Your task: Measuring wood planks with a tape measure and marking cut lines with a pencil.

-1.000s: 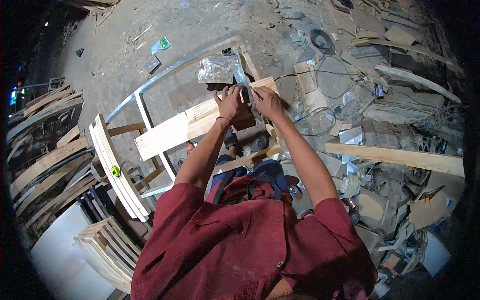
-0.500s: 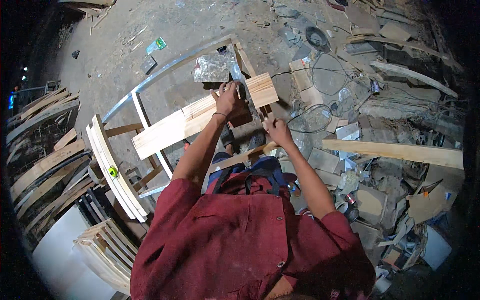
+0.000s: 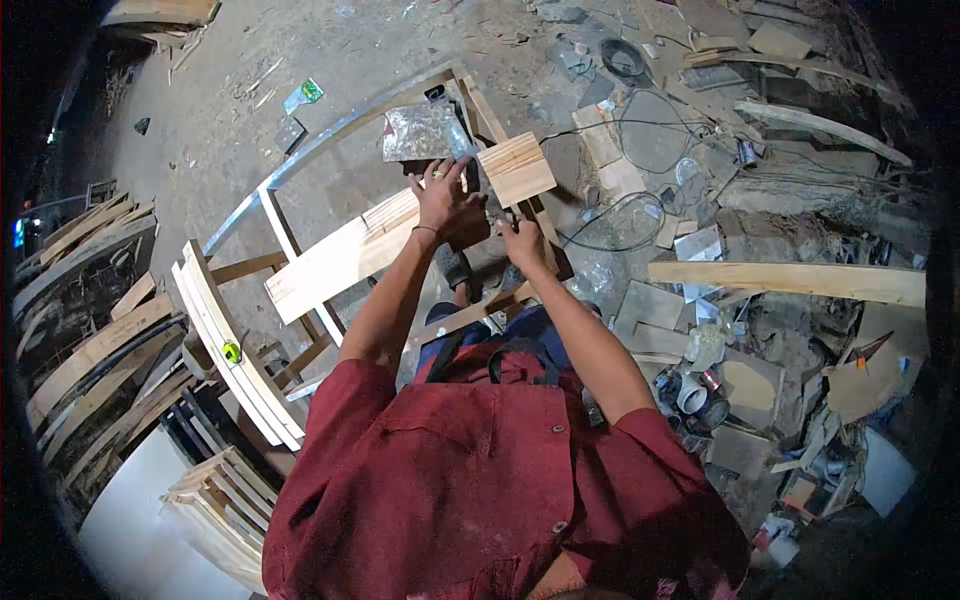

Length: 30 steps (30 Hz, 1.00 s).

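Littered floor (image 3: 230, 110); tape measure (image 3: 232, 352) left of board (image 3: 340, 262).

I see the camera sits on the head above the dark red shirt (image 3: 430, 480), looking down very wide: shirt close, floor (image 3: 230, 100) farther off.

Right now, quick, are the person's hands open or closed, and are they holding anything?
Left hand: open, spread out at the board.
Right hand: curled; I can't tell if it's holding something.
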{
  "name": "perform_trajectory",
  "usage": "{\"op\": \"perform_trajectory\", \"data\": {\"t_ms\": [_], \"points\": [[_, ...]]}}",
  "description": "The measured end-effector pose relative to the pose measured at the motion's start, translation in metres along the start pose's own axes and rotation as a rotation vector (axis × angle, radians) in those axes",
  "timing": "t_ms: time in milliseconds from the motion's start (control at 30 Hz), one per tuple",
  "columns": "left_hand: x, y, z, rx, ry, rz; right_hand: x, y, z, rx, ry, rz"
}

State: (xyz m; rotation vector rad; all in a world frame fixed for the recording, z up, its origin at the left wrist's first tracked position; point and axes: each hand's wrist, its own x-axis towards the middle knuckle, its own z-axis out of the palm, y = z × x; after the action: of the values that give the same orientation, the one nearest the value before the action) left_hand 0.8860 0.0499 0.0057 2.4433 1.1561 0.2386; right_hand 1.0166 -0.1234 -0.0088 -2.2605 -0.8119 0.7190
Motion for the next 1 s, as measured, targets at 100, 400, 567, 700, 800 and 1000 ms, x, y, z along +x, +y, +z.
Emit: {"op": "perform_trajectory", "data": {"t_ms": [100, 400, 567, 700, 800, 1000], "points": [[-0.016, -0.019, -0.003, -0.027, 0.018, -0.030, -0.012, -0.027, -0.001, 0.103, -0.145, 0.014], [-0.026, -0.035, -0.007, 0.022, 0.067, -0.007, -0.021, -0.044, 0.006, 0.058, -0.205, 0.024], [-0.027, -0.038, -0.007, -0.027, 0.050, 0.002, -0.023, -0.044, 0.008, 0.078, -0.190, 0.027], [-0.028, -0.045, -0.006, -0.065, 0.050, 0.010, -0.022, -0.045, 0.009, 0.045, -0.234, 0.028], [-0.027, -0.045, -0.006, -0.063, 0.047, 0.019, -0.021, -0.039, 0.013, 0.088, -0.209, 0.027], [-0.029, -0.053, 0.000, -0.089, 0.051, 0.028, -0.025, -0.047, 0.009, 0.157, -0.228, 0.042]]}}
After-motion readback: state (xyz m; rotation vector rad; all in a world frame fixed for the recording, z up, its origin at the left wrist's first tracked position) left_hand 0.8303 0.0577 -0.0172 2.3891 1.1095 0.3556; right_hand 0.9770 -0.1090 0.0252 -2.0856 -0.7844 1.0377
